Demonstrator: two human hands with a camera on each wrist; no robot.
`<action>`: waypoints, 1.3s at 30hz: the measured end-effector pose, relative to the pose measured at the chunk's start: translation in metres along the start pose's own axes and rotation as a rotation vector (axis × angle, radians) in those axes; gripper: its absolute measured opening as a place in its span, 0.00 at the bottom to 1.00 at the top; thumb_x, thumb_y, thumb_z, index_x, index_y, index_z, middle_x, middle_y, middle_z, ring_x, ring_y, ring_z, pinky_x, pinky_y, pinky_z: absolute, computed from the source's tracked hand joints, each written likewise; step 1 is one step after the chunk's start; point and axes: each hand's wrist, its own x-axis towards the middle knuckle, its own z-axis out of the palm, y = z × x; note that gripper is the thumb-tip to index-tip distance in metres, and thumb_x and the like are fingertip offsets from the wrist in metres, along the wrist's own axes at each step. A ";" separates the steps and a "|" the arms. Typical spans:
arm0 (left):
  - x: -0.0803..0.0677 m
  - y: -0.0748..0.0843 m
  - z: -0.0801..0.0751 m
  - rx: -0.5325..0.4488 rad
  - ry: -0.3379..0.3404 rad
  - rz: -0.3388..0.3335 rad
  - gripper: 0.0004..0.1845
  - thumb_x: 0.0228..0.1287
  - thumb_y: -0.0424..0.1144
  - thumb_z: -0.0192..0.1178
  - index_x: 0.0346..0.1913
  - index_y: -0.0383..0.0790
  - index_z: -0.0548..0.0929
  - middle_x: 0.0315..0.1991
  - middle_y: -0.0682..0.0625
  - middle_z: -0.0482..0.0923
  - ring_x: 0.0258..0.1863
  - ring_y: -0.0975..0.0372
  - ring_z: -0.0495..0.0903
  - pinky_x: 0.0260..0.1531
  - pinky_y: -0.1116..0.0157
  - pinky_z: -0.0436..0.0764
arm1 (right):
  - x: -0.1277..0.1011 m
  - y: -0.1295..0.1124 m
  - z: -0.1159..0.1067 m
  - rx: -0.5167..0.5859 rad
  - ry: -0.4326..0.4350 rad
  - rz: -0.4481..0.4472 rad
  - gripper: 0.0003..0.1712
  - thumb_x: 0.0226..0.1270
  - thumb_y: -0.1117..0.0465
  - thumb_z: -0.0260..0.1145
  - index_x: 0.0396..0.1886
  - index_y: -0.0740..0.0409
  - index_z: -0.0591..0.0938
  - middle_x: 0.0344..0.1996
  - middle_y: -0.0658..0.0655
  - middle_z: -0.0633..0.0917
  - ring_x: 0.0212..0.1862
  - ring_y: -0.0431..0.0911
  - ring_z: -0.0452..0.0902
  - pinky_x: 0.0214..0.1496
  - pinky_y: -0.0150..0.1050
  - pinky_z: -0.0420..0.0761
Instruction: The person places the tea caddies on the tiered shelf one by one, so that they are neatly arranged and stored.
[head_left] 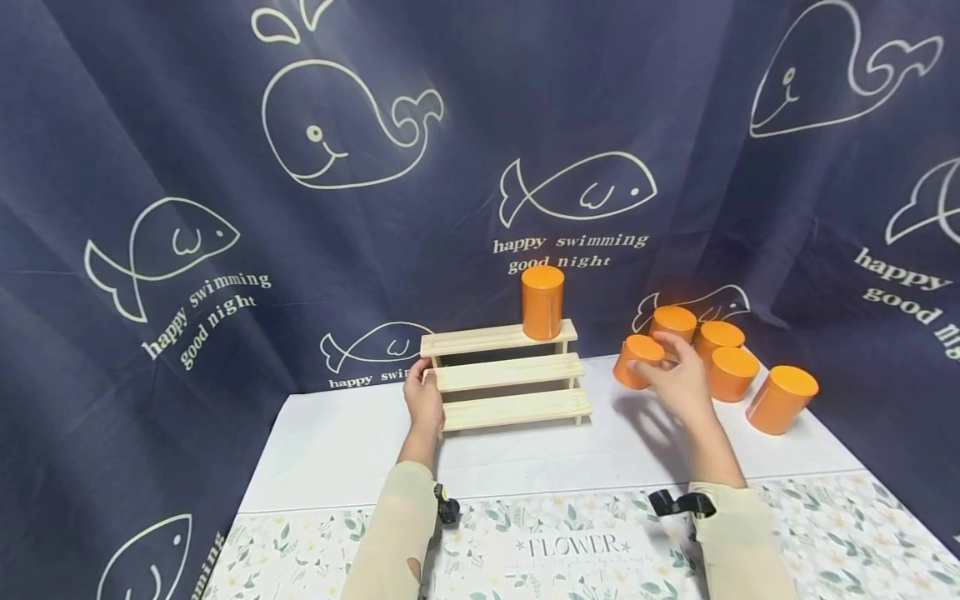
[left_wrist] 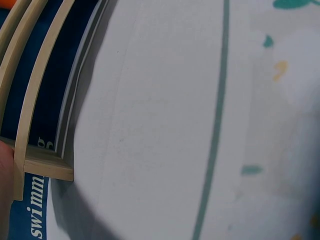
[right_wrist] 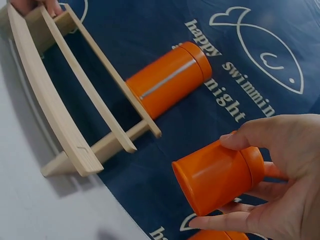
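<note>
From the head view we see our right hand curled round an orange can, tilted and held above the table, right of the wooden step rack; our left hand grips the rack's left end. Another can stands upright on the top step.

The left wrist view shows only the rack's corner against a fingertip.

In the right wrist view, fingers wrap the can, its long axis pointing at the rack.

Rack sits mid tabletop, one can on its top step. Left hand at the rack's left end. Right hand holds a can right of it, four more cans behind.
</note>
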 end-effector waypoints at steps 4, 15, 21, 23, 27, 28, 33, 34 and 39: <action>0.000 -0.001 -0.001 0.013 -0.015 0.006 0.20 0.69 0.24 0.47 0.62 0.30 0.75 0.63 0.35 0.72 0.66 0.48 0.71 0.71 0.54 0.71 | -0.001 -0.003 0.010 0.006 -0.008 -0.015 0.40 0.60 0.58 0.73 0.71 0.57 0.69 0.66 0.66 0.75 0.60 0.58 0.75 0.53 0.27 0.77; -0.001 -0.001 0.000 0.037 -0.005 -0.002 0.19 0.69 0.25 0.48 0.60 0.32 0.76 0.61 0.39 0.74 0.64 0.52 0.72 0.69 0.58 0.73 | -0.007 -0.016 0.037 0.081 0.041 -0.150 0.38 0.57 0.59 0.76 0.67 0.57 0.73 0.62 0.62 0.80 0.55 0.48 0.76 0.51 0.20 0.73; -0.001 0.001 0.000 0.035 0.005 0.001 0.19 0.68 0.24 0.48 0.59 0.32 0.77 0.61 0.38 0.74 0.64 0.52 0.73 0.69 0.58 0.73 | -0.006 -0.026 0.051 0.114 0.004 -0.176 0.46 0.57 0.58 0.76 0.73 0.56 0.64 0.65 0.63 0.77 0.59 0.54 0.76 0.58 0.26 0.74; -0.001 0.001 0.000 0.026 0.006 0.006 0.18 0.68 0.24 0.48 0.59 0.31 0.76 0.61 0.38 0.74 0.64 0.51 0.73 0.69 0.57 0.73 | -0.006 -0.030 0.056 0.119 -0.017 -0.174 0.48 0.57 0.57 0.76 0.74 0.56 0.62 0.65 0.63 0.78 0.61 0.56 0.76 0.61 0.31 0.75; 0.000 0.001 0.000 0.013 0.008 0.015 0.18 0.69 0.24 0.48 0.60 0.30 0.76 0.61 0.37 0.74 0.64 0.51 0.73 0.69 0.57 0.73 | -0.005 -0.036 0.066 0.136 -0.043 -0.185 0.47 0.57 0.57 0.76 0.73 0.56 0.63 0.64 0.63 0.78 0.63 0.56 0.75 0.66 0.50 0.74; 0.001 0.000 0.000 0.015 0.010 0.016 0.18 0.69 0.24 0.48 0.60 0.29 0.76 0.61 0.37 0.74 0.63 0.51 0.73 0.69 0.56 0.73 | -0.005 -0.037 0.069 0.134 -0.045 -0.190 0.46 0.57 0.57 0.76 0.72 0.57 0.64 0.64 0.63 0.78 0.63 0.56 0.75 0.66 0.50 0.73; 0.001 -0.004 -0.002 0.038 0.022 0.029 0.17 0.67 0.24 0.52 0.58 0.30 0.77 0.59 0.38 0.76 0.63 0.51 0.73 0.69 0.55 0.72 | -0.007 -0.041 0.082 0.081 -0.053 -0.202 0.38 0.58 0.55 0.76 0.67 0.55 0.72 0.55 0.61 0.82 0.55 0.52 0.77 0.53 0.36 0.78; 0.001 -0.004 -0.002 0.043 0.024 0.036 0.17 0.66 0.24 0.53 0.57 0.30 0.78 0.58 0.38 0.76 0.63 0.51 0.73 0.69 0.55 0.72 | -0.008 -0.041 0.085 0.077 -0.057 -0.208 0.36 0.58 0.54 0.76 0.65 0.55 0.74 0.53 0.61 0.83 0.53 0.52 0.78 0.48 0.32 0.78; 0.001 -0.005 -0.002 0.050 0.019 0.069 0.17 0.64 0.26 0.59 0.56 0.29 0.78 0.57 0.37 0.77 0.64 0.49 0.73 0.71 0.54 0.69 | -0.009 -0.042 0.098 0.097 -0.047 -0.254 0.32 0.58 0.53 0.76 0.62 0.53 0.78 0.55 0.59 0.81 0.54 0.55 0.79 0.39 0.28 0.82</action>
